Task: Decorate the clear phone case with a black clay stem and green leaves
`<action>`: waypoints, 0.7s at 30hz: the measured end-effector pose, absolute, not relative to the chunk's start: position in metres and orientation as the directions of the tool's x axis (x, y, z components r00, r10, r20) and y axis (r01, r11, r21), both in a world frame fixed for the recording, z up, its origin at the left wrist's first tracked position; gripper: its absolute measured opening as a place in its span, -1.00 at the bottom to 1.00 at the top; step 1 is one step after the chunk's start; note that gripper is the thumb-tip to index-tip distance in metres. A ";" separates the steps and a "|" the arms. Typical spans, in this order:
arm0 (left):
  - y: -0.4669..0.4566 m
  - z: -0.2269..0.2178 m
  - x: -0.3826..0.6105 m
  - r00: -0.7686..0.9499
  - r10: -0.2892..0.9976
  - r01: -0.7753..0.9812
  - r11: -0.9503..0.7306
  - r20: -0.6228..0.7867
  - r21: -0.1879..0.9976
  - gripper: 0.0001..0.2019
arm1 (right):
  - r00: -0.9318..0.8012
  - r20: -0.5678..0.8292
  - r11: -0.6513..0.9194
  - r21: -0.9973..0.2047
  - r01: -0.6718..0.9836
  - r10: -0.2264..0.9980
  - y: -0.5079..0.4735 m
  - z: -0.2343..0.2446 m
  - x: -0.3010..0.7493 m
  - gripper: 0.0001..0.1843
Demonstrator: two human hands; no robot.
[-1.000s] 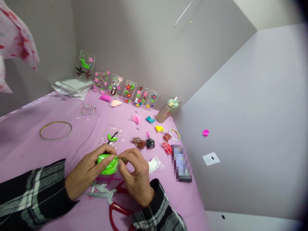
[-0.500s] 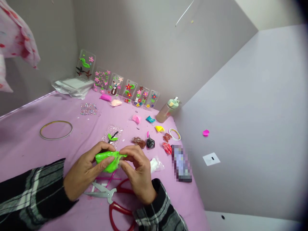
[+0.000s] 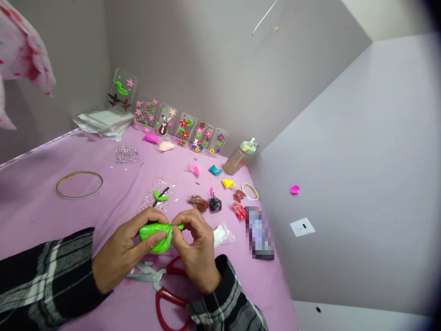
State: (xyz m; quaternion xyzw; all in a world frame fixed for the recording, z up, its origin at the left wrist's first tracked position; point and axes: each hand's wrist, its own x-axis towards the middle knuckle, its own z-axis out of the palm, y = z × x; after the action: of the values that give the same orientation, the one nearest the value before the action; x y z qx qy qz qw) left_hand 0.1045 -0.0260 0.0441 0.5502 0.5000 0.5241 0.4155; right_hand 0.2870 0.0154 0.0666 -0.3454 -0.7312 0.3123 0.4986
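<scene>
A packet of bright green clay (image 3: 155, 234) is wrapped in clear film. My left hand (image 3: 126, 243) grips its body, thumb across the front. Thumb and fingers of my right hand (image 3: 198, 246) pinch the packet's right end, where a bit of green sticks out. Below my hands lie scissors (image 3: 156, 279) with red handles, blades apart, partly under my right wrist. Just beyond my left hand rests a clear textured phone case (image 3: 148, 198) bearing a dark stem and green clay leaves (image 3: 161, 196).
Small clay packets, brown (image 3: 199, 202), black (image 3: 215, 203), red (image 3: 239, 211) and white (image 3: 222, 235), lie beyond and right of my hands. A phone (image 3: 260, 234) sits near the right edge. Several decorated cases (image 3: 184, 129) and a bottle (image 3: 239, 158) stand along the wall. A bangle (image 3: 79, 185) lies left.
The green packet has tipped slightly and shifted a little down and right in my hands. My right fingers now pinch its end more closely.
</scene>
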 end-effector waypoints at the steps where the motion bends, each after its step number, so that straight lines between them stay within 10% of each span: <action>1: -0.026 0.045 0.105 -0.052 0.986 0.111 -0.152 0.158 0.982 -0.67 | -0.251 0.520 0.568 -0.801 0.189 0.816 0.015 0.065 0.286 -0.81; 21: -0.017 0.045 0.098 -0.029 0.955 0.133 -0.289 0.295 0.948 -0.83 | -0.268 0.427 0.470 -0.875 0.119 0.863 0.019 0.066 0.292 -0.88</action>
State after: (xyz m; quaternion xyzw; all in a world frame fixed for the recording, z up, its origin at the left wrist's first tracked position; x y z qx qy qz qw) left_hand 0.0976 -0.0172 0.0454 0.5872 0.4633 0.5474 0.3752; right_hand 0.2923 0.0188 0.0657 -0.3502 -0.7012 0.3775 0.4931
